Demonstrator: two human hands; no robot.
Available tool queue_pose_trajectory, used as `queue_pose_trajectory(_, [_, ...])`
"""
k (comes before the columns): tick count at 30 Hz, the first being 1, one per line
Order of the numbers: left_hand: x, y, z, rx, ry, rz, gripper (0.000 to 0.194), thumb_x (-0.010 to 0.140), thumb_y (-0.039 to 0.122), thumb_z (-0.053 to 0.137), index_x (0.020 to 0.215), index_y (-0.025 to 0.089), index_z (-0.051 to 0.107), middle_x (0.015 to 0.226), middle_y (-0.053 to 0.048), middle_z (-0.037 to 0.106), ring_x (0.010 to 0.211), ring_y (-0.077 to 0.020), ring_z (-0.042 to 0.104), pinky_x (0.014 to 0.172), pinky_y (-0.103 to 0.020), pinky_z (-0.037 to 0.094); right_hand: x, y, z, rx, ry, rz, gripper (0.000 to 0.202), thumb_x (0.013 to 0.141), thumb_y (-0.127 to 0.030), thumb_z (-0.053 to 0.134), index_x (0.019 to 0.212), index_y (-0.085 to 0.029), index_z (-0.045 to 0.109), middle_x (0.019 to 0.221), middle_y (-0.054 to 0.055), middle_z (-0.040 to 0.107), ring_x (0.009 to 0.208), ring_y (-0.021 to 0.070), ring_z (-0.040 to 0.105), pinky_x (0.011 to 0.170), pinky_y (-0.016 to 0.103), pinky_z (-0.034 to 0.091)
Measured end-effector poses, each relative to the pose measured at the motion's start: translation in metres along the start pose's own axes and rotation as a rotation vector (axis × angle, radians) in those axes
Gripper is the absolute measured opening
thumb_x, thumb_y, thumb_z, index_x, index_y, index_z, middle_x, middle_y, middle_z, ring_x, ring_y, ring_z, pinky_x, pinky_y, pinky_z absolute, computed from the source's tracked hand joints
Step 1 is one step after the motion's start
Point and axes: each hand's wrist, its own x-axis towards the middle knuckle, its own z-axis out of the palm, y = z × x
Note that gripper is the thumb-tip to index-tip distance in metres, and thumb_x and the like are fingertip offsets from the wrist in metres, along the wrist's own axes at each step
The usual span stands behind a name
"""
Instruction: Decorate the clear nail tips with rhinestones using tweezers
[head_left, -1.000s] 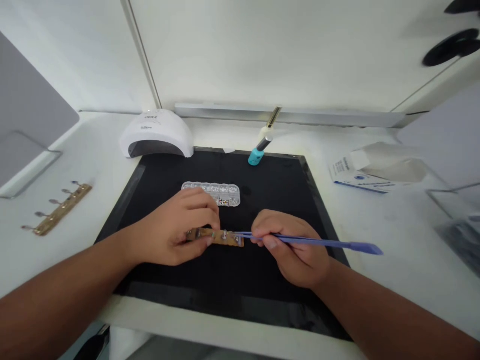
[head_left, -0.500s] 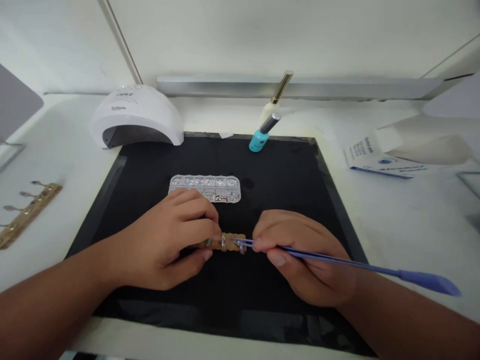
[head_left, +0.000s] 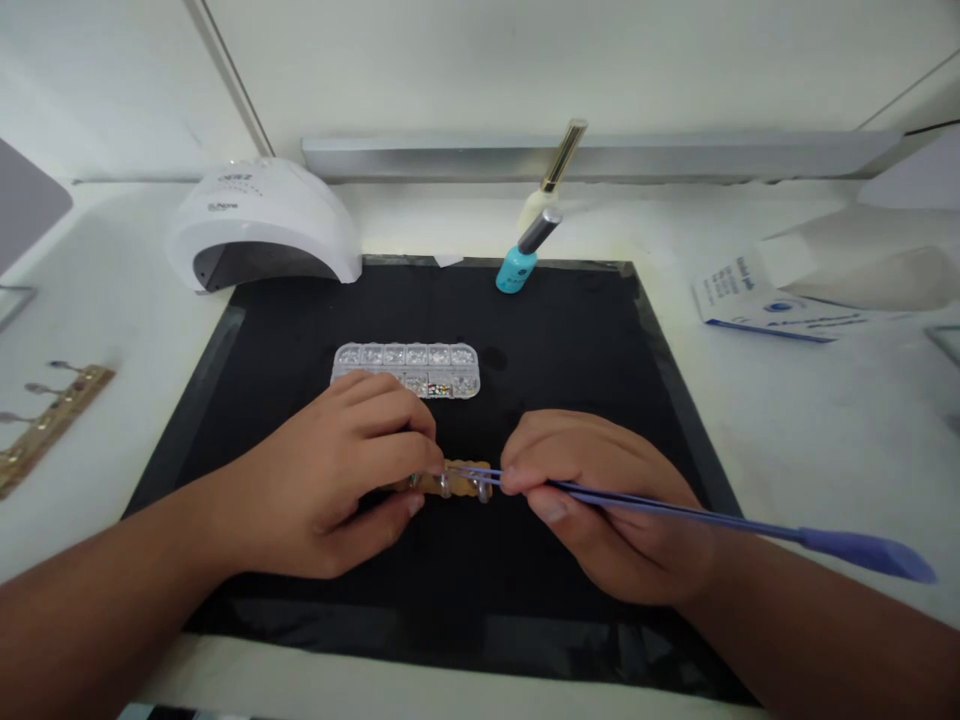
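Observation:
My left hand point(head_left: 349, 475) is closed on the left end of a wooden nail tip stand point(head_left: 463, 484), thumb in front and fingers behind. Several shiny nail tips point(head_left: 482, 488) sit along the stand, some hidden by my fingers. My right hand point(head_left: 600, 500) pinches a pair of blue tweezers point(head_left: 675, 512), their flared end pointing out to the right. The tweezers' thin points lie over the stand near the nail tips; whether they grip anything is too small to tell. Just behind my left hand is a clear case of rhinestones point(head_left: 405, 358), partly covered by my fingers.
A black mat point(head_left: 570, 360) lies under the work. At the back stand a white nail lamp point(head_left: 262, 215), a turquoise polish bottle point(head_left: 517, 268) and a cream bottle point(head_left: 534, 207). A second wooden stand point(head_left: 56, 430) lies left; a packet point(head_left: 772, 300) lies right.
The whole view has shifted slightly. My hands, the tweezers and the stand keep almost the same places relative to each other.

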Motion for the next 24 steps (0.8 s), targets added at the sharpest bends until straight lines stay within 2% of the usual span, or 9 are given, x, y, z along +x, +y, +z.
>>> queue_pose_trajectory(10, [-0.0002, 0.0011, 0.0003, 0.003, -0.020, -0.016, 0.029, 0.083, 0.008, 0.056, 0.108, 0.022, 0.061, 0.101, -0.002, 0.056, 0.091, -0.0185, 0.051, 0.085, -0.037, 0.037, 0.0000, 0.0010, 0.0008, -0.018, 0.009, -0.009, 0.014, 0.091, -0.008, 0.048, 0.098, -0.018, 0.055, 0.078, 0.001, 0.060, 0.072, 0.0136, 0.059, 0.066, 0.028, 0.052])
queue_pose_trajectory(24, [0.0013, 0.0004, 0.0013, 0.008, -0.006, 0.004, 0.026, 0.083, 0.008, 0.055, 0.105, 0.020, 0.061, 0.100, -0.004, 0.057, 0.090, -0.0196, 0.051, 0.083, -0.037, 0.036, 0.0004, 0.0032, 0.0008, 0.002, -0.004, 0.001, 0.015, 0.092, -0.010, 0.047, 0.101, -0.020, 0.054, 0.078, 0.002, 0.059, 0.070, 0.0138, 0.057, 0.063, 0.029, 0.051])
